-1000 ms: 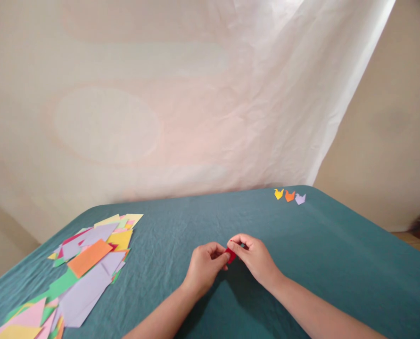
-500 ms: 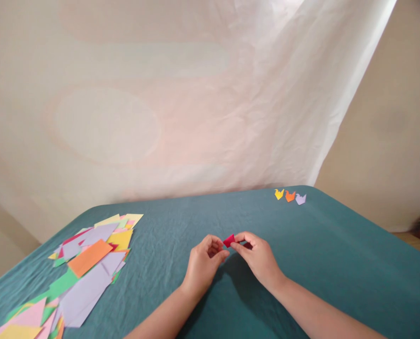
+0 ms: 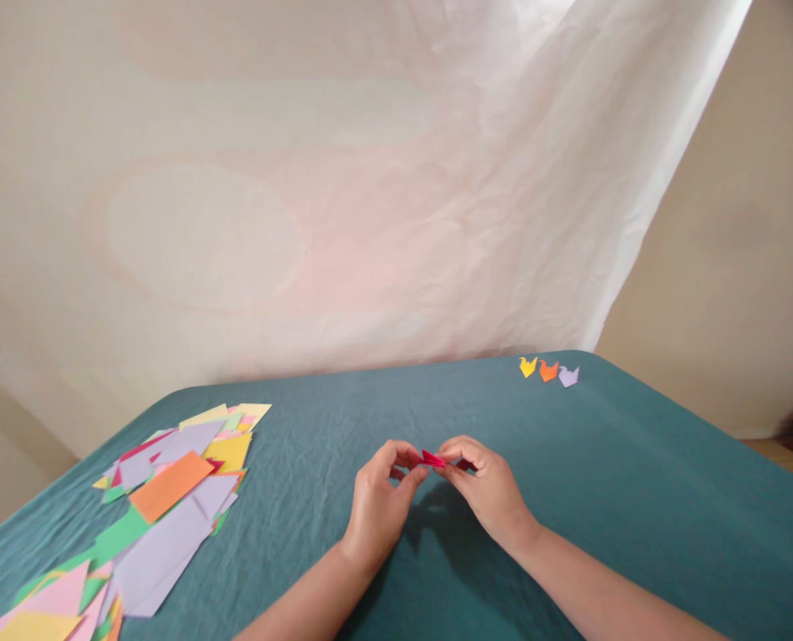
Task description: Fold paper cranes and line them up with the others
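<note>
A small folded red paper piece (image 3: 432, 458) is pinched between both of my hands just above the teal tablecloth (image 3: 636, 499). My left hand (image 3: 381, 505) grips its left end with thumb and fingertips closed. My right hand (image 3: 482, 485) pinches its right end, fingers curled. The paper lies nearly flat and edge-on, so most of its shape is hidden. Three small folded paper figures sit in a row at the far right of the table: yellow (image 3: 527, 366), orange (image 3: 547, 370) and lilac (image 3: 568, 376).
A loose pile of coloured paper sheets (image 3: 162, 499), lilac, orange, yellow, green and pink, spreads over the table's left side to the near left corner. A creased white sheet (image 3: 343, 196) hangs behind the table. The table's right edge drops off to the floor.
Both hands have lifted slightly and the red paper has turned from a raised triangle to a flatter, edge-on position between the fingertips. The view has barely shifted.
</note>
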